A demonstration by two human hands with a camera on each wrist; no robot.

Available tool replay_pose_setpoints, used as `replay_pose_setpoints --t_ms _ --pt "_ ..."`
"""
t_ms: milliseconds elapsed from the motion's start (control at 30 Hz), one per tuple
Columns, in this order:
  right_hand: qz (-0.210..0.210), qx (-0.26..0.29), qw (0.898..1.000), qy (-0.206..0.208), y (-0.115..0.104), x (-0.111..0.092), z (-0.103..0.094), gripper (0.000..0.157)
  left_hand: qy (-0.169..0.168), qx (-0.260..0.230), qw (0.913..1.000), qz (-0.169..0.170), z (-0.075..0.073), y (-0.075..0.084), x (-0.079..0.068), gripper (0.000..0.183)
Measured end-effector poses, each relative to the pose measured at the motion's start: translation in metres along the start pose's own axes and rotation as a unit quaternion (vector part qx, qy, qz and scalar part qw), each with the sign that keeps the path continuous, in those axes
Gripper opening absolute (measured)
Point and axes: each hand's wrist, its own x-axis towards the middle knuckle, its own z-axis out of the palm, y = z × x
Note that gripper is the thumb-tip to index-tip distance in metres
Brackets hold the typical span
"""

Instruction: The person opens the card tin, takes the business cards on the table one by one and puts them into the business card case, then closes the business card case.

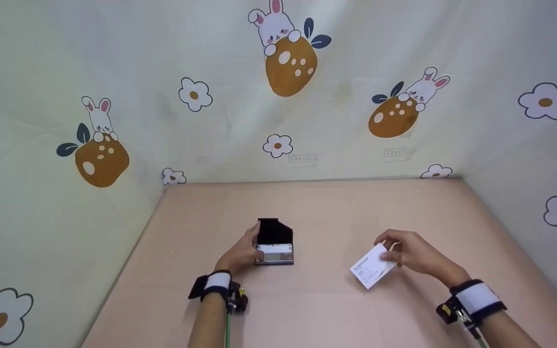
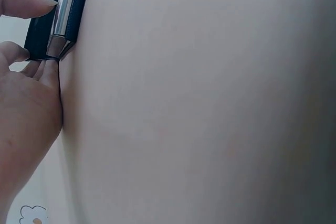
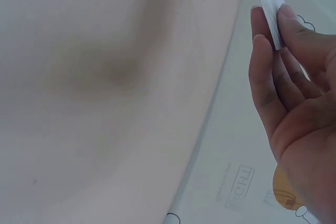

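Note:
On the table stands a business card case, its dark lid raised and its silver metal part facing up, with a white strip along the hinge side. My left hand grips its left side, thumb on the metal part and fingers by the lid. The left wrist view shows the case edge-on, thumb tip at the metal. Off to the right, my right hand pinches white business cards between thumb and fingers, above the table. Several layers show at the edge of the cards in the right wrist view; small print covers the front one.
Both hands work over a pale pink table. A light curtain printed with rabbits, orange fruit and flowers rises behind it and along both sides. Each wrist wears a strap with a small camera and a green cable.

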Motion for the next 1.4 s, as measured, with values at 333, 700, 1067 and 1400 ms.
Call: replay_pose_setpoints --t_ms 333,700,1067,1400 --pt "-0.003 -0.008 1.000 0.015 -0.021 0.024 0.013 0.033 -0.004 0.011 0.9999 -0.006 0.000 0.002 0.001 0.103" --pt "-0.065 -0.075 0.992 0.075 -0.039 0.049 0.026 0.026 -0.011 -0.011 0.9998 0.016 -0.002 0.000 0.000 0.104" --pt "-0.050 -0.039 0.992 0.107 -0.045 0.066 0.041 0.026 -0.007 -0.003 0.9999 0.011 0.000 0.002 -0.002 0.102" --pt "-0.028 -0.023 0.990 0.137 -0.050 0.080 0.058 0.028 -0.012 -0.008 0.9999 0.000 0.000 0.001 -0.001 0.102"
